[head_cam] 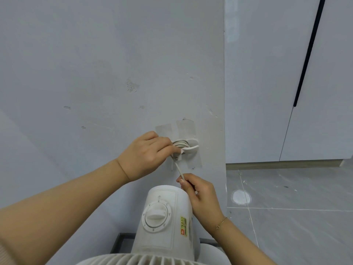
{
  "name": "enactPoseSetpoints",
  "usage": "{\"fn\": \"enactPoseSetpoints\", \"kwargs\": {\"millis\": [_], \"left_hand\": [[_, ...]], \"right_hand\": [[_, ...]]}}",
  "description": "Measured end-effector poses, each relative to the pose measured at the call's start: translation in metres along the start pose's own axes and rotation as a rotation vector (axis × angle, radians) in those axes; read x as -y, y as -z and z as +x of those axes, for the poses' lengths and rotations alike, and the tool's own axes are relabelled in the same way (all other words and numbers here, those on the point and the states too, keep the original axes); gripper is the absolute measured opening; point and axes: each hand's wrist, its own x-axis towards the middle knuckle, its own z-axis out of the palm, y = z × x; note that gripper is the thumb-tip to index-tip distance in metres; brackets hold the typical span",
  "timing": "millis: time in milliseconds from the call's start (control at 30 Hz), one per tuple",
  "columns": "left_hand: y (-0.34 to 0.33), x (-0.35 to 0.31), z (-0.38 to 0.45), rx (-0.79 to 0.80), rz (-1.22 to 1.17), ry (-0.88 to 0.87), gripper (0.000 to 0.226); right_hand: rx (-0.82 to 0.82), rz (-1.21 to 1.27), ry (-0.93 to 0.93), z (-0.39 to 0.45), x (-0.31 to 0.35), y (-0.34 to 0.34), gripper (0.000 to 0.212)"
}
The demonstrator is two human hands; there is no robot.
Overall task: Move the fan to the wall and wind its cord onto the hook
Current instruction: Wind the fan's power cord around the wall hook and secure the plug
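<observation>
Here, fan (pixel 162 222): close against the wall (pixel 95 73), just below the hook (pixel 189 148).
Cord (pixel 179 168): several turns wound on the hook, one strand down to the right hand.
Left hand (pixel 147 155): fingertips pinched on the coil at the hook.
Right hand (pixel 200 194): grip clamped on the cord above the fan.

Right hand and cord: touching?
Touching. In the head view, the right hand pinches the cord just below the hook, with the fingers curled round it.
</observation>
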Motion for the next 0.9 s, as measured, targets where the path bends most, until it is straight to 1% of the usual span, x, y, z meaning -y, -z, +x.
{"fn": "enactPoseSetpoints", "kwargs": {"millis": [133,233,300,433,500,567,667,733,900], "left_hand": [[0.0,-0.007,-0.005,-0.022,-0.058,0.055,0.021],[-0.002,-0.018,-0.012,0.045,-0.082,0.017,0.019],[-0.001,-0.021,-0.014,0.05,-0.096,0.02,0.02],[0.0,-0.018,-0.014,0.049,-0.143,0.033,0.018],[0.0,-0.015,-0.014,0.067,-0.138,-0.014,0.022],[0.001,-0.011,-0.013,0.093,-0.133,-0.059,0.025],[0.003,-0.01,-0.01,0.134,-0.121,-0.078,0.031],[0.005,-0.01,-0.008,0.16,-0.126,-0.074,0.037],[0.009,-0.01,0.0,0.236,-0.185,-0.045,0.035]], "right_hand": [[0.021,-0.029,0.065,-0.001,0.002,-0.002,0.033],[0.03,-0.044,0.093,-0.001,0.002,-0.002,0.038],[0.014,-0.042,0.077,-0.002,0.002,-0.002,0.035],[-0.009,-0.026,0.008,-0.003,0.0,-0.001,0.02],[-0.023,-0.02,-0.007,-0.003,0.0,-0.002,0.021],[-0.03,-0.032,0.01,-0.004,0.001,-0.003,0.027],[-0.023,-0.052,0.038,-0.005,0.002,-0.003,0.031],[-0.025,-0.047,0.038,-0.006,0.002,-0.003,0.031],[-0.039,-0.015,0.005,-0.005,0.0,-0.002,0.021]]}}
